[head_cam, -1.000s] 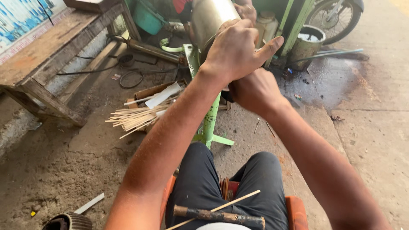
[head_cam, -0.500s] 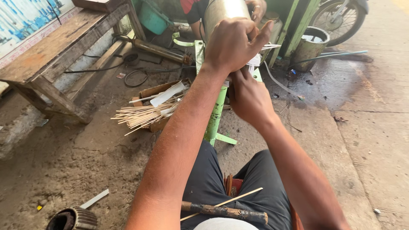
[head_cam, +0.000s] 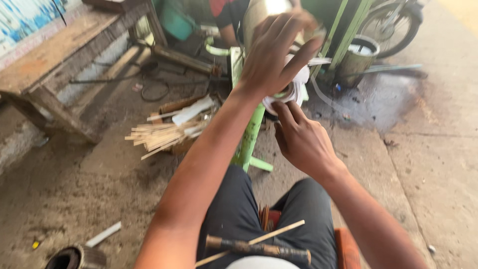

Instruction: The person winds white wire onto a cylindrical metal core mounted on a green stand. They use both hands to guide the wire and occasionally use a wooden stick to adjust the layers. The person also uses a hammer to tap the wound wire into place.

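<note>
Two bare hands were busy in the head view. The left hand (head_cam: pixel 276 55) was raised and blurred, with its fingers spread wide over a white strip (head_cam: pixel 294 89); I could not tell if it held anything. The right hand (head_cam: pixel 303 142) was lower, half curled, with its fingertips on the strip just under the left hand. The strip was wound in a loop at the top of a green stand (head_cam: pixel 251 134), right between the two hands. It looked thin, light and bendy, so it would likely be best pinched by its flat edges, close to the loop. A stick (head_cam: pixel 251 241) lay across the person's lap. A pile of thin sticks (head_cam: pixel 157 134) lay on the ground to the left. A round bucket (head_cam: pixel 356 60) stood behind the stand; what was in it was not clear.
</note>
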